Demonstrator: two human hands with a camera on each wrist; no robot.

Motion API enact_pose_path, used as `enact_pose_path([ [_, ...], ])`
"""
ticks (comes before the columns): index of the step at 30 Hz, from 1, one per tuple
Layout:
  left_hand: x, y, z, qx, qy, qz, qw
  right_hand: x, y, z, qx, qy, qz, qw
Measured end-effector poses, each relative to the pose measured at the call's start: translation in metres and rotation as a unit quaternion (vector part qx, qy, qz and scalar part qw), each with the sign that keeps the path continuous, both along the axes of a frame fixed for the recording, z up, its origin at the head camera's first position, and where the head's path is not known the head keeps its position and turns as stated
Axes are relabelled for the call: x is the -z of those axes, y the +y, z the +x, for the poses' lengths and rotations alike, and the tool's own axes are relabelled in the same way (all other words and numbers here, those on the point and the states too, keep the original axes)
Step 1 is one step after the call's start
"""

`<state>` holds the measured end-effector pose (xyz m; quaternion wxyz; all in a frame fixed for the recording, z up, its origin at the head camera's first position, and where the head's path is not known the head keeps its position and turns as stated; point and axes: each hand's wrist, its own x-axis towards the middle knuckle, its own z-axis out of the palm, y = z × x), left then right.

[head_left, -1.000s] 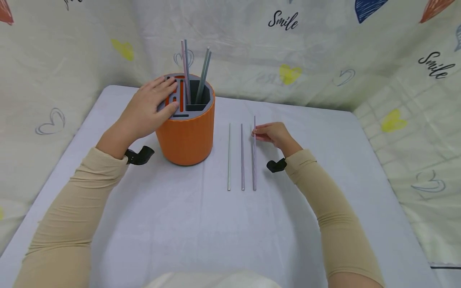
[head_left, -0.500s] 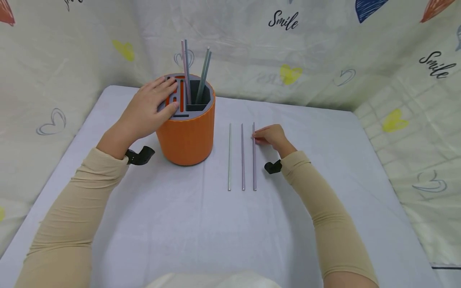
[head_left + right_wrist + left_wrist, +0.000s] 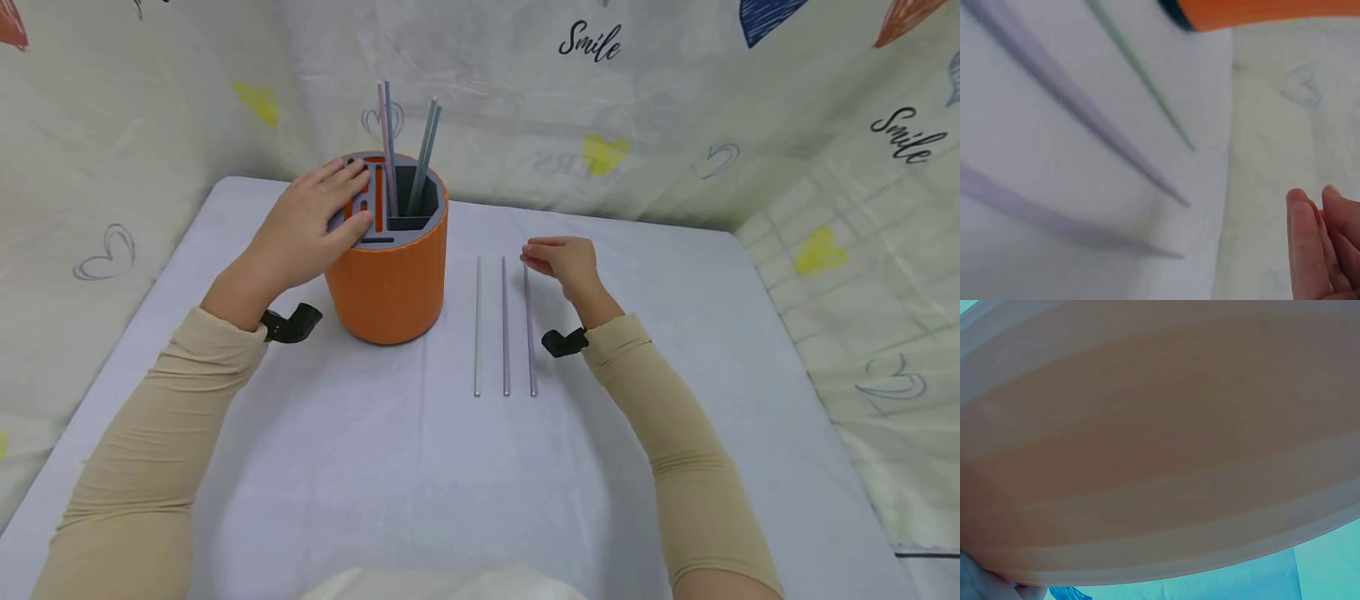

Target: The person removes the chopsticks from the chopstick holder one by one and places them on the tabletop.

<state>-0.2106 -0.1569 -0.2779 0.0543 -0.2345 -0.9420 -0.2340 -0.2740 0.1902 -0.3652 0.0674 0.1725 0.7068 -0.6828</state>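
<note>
My left hand (image 3: 311, 217) rests with its fingers spread over the slotted grey top of an orange round utensil holder (image 3: 390, 296). The holder's wall (image 3: 1166, 425) fills most of the left wrist view. Three thin chopsticks lie side by side on the white cloth: a pale green one (image 3: 477, 333), a lilac one (image 3: 506, 333) in the middle and another lilac one (image 3: 531, 342) at the right. Beside the far tip of the right-hand one is my right hand (image 3: 566, 260), holding nothing. In the right wrist view its fingers (image 3: 1310, 250) are extended, apart from the chopsticks.
Pink, blue and green chopsticks (image 3: 423, 150) stand upright in the holder's dark compartment (image 3: 407, 223). A patterned cloth backdrop (image 3: 510, 100) rises behind the table's far edge. A black camera mount (image 3: 292, 323) juts from the left wrist.
The right-hand lilac chopstick, earlier held by my right hand, has been laid down and let go. That hand has moved to its far tip. My left hand has stayed put.
</note>
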Motion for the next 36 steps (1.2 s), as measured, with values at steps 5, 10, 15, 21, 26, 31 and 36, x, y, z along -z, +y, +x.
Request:
enact_pose_path([
  [5,0.000,0.000,0.000,0.003,0.001,0.001,1.0000,-0.029,-0.027,0.006,-0.012,0.090,-0.028,0.9955],
  [10,0.001,-0.002,0.001,0.002,0.003,0.002,1.0000,-0.056,-0.057,0.010,-0.023,0.165,-0.083,0.9825],
  [15,0.001,-0.003,0.000,0.008,0.006,0.000,0.9999,-0.076,-0.081,0.014,-0.037,0.203,-0.101,0.9732],
  [21,-0.001,-0.001,0.001,0.014,0.007,-0.002,0.9999,-0.090,-0.101,0.014,-0.051,0.221,-0.107,0.9681],
  [26,-0.002,-0.001,0.001,0.013,0.005,-0.003,0.9999,-0.095,-0.114,0.010,-0.049,0.264,-0.130,0.9546],
  [31,-0.001,-0.002,0.000,0.013,0.008,-0.006,0.9999,-0.095,-0.123,0.008,-0.059,0.278,-0.113,0.9522],
  [36,0.000,-0.001,-0.001,0.014,0.012,-0.005,0.9998,-0.096,-0.127,0.009,-0.062,0.285,-0.052,0.9552],
])
